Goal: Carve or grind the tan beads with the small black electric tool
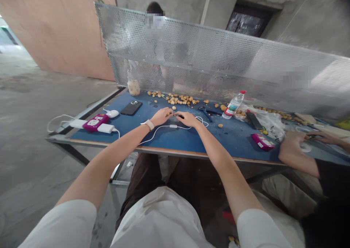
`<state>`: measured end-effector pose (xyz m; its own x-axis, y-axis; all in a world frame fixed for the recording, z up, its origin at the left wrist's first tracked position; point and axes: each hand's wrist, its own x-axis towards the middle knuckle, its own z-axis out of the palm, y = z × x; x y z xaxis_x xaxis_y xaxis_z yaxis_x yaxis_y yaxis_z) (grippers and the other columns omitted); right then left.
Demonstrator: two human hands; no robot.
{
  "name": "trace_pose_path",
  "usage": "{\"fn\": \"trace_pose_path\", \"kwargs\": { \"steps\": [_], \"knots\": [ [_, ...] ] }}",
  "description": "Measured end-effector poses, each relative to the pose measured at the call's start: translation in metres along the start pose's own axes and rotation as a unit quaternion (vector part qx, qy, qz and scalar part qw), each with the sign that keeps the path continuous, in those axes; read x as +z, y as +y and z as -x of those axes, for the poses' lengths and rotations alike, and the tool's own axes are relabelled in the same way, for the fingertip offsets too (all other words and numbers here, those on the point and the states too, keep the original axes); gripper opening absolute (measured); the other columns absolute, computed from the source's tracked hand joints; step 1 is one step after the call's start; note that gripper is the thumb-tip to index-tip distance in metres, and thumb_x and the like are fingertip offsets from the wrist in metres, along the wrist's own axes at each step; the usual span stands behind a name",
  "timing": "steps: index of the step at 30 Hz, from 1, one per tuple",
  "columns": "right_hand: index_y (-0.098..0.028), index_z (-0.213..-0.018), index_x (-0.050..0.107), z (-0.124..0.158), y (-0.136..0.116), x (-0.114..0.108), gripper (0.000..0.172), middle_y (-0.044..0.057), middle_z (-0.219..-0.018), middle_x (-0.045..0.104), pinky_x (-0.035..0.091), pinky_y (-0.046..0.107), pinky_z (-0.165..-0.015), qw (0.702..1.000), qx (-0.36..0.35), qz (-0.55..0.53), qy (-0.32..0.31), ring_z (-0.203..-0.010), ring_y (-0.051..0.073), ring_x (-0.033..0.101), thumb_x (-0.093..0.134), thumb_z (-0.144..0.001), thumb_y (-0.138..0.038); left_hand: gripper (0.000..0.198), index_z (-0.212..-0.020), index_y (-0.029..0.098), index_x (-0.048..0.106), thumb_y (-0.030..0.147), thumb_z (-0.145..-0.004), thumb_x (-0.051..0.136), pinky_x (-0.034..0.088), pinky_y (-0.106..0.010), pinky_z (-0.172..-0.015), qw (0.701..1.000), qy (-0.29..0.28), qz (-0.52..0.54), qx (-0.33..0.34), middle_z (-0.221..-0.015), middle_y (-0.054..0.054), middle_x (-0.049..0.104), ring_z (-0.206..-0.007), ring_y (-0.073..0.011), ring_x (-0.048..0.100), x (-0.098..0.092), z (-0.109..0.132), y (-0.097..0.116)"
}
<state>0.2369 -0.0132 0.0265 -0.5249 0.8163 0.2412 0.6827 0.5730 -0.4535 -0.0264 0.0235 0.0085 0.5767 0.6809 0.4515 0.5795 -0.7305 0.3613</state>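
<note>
My left hand point(162, 116) and my right hand point(188, 119) rest close together on the blue table point(175, 138), fingers curled around a small dark object point(179, 115) between them that I cannot make out. A watch band wraps my left wrist. A white cable point(164, 127) runs along the table just under both hands. A scatter of several small tan nuts point(180, 99) lies beyond my hands, near the perforated metal screen point(218, 62).
Left of my hands lie a black phone point(131, 108), a white mouse point(112, 113) and a magenta device point(95, 122). Blue-handled pliers point(207, 112) and a water bottle point(233, 105) lie to the right. Another person's hands point(294, 146) work at the right end.
</note>
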Motion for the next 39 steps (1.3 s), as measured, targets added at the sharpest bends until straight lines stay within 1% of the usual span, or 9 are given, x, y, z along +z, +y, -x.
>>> {"fn": "trace_pose_path", "kwargs": {
  "steps": [3, 7, 11, 17, 21, 25, 30, 39],
  "knots": [
    [-0.022, -0.150, 0.084, 0.000, -0.004, 0.001, 0.039, 0.009, -0.111, 0.091, 0.056, 0.036, -0.098, 1.000, 0.007, 0.021, 0.006, -0.099, 0.028, 0.080, 0.062, -0.121, -0.035, 0.021, -0.118, 0.019, 0.083, 0.023, -0.114, 0.063, 0.060, -0.040, -0.108, 1.000, -0.003, 0.004, 0.006, -0.115, -0.012, 0.081, -0.110, -0.0288, 0.078, 0.001, 0.000, 0.000],
    [-0.023, -0.139, 0.088, 0.000, -0.010, 0.005, 0.031, 0.012, -0.125, 0.092, 0.055, 0.034, -0.097, 0.998, 0.016, 0.067, 0.011, -0.109, 0.030, 0.084, 0.064, -0.122, -0.033, 0.020, -0.118, 0.020, 0.082, 0.023, -0.114, 0.063, 0.061, -0.040, -0.106, 1.000, -0.013, -0.001, 0.013, -0.116, -0.012, 0.081, -0.111, -0.0290, 0.078, 0.001, 0.000, -0.001],
    [-0.024, -0.139, 0.087, -0.001, -0.013, 0.007, 0.030, 0.013, -0.132, 0.092, 0.054, 0.033, -0.096, 0.997, 0.015, 0.081, 0.008, -0.114, 0.031, 0.085, 0.064, -0.123, -0.032, 0.021, -0.118, 0.020, 0.083, 0.024, -0.113, 0.063, 0.062, -0.041, -0.108, 1.000, -0.011, -0.003, 0.012, -0.117, -0.012, 0.082, -0.113, -0.0295, 0.078, 0.002, 0.000, -0.002],
    [-0.021, -0.140, 0.087, -0.001, -0.008, 0.006, 0.031, 0.013, -0.132, 0.092, 0.054, 0.034, -0.098, 0.998, 0.009, 0.069, 0.007, -0.114, 0.031, 0.084, 0.064, -0.122, -0.031, 0.020, -0.120, 0.021, 0.082, 0.024, -0.112, 0.064, 0.063, -0.043, -0.112, 1.000, -0.011, 0.007, 0.010, -0.123, -0.013, 0.085, -0.115, -0.0298, 0.080, 0.002, -0.001, 0.000],
    [-0.022, -0.139, 0.087, -0.003, -0.005, 0.007, 0.031, 0.013, -0.129, 0.092, 0.054, 0.034, -0.097, 0.998, 0.009, 0.064, 0.009, -0.113, 0.030, 0.084, 0.064, -0.121, -0.031, 0.018, -0.119, 0.021, 0.081, 0.023, -0.111, 0.065, 0.064, -0.042, -0.110, 1.000, 0.000, 0.021, 0.003, -0.121, -0.013, 0.087, -0.113, -0.0290, 0.082, 0.001, 0.000, 0.002],
    [-0.022, -0.135, 0.088, -0.004, -0.002, 0.008, 0.030, 0.012, -0.125, 0.092, 0.054, 0.033, -0.096, 0.998, 0.005, 0.056, 0.009, -0.109, 0.029, 0.083, 0.064, -0.120, -0.032, 0.018, -0.118, 0.019, 0.081, 0.024, -0.110, 0.065, 0.065, -0.043, -0.112, 1.000, 0.006, 0.029, 0.007, -0.120, -0.014, 0.087, -0.113, -0.0288, 0.083, 0.001, 0.000, 0.003],
    [-0.021, -0.133, 0.089, -0.005, 0.001, 0.008, 0.030, 0.012, -0.124, 0.092, 0.053, 0.033, -0.095, 0.999, 0.000, 0.044, 0.012, -0.107, 0.028, 0.081, 0.064, -0.119, -0.031, 0.019, -0.118, 0.020, 0.079, 0.023, -0.109, 0.063, 0.065, -0.044, -0.113, 0.999, -0.002, 0.034, 0.003, -0.122, -0.014, 0.086, -0.115, -0.0292, 0.083, 0.000, 0.000, 0.003],
    [-0.020, -0.130, 0.089, -0.004, -0.001, 0.007, 0.030, 0.011, -0.119, 0.092, 0.050, 0.032, -0.090, 0.999, -0.001, 0.034, 0.007, -0.100, 0.026, 0.079, 0.064, -0.118, -0.032, 0.017, -0.117, 0.020, 0.078, 0.021, -0.109, 0.062, 0.064, -0.043, -0.111, 0.999, -0.016, 0.043, -0.008, -0.119, -0.013, 0.086, -0.113, -0.0290, 0.082, -0.001, 0.000, 0.004]
  ]
}}
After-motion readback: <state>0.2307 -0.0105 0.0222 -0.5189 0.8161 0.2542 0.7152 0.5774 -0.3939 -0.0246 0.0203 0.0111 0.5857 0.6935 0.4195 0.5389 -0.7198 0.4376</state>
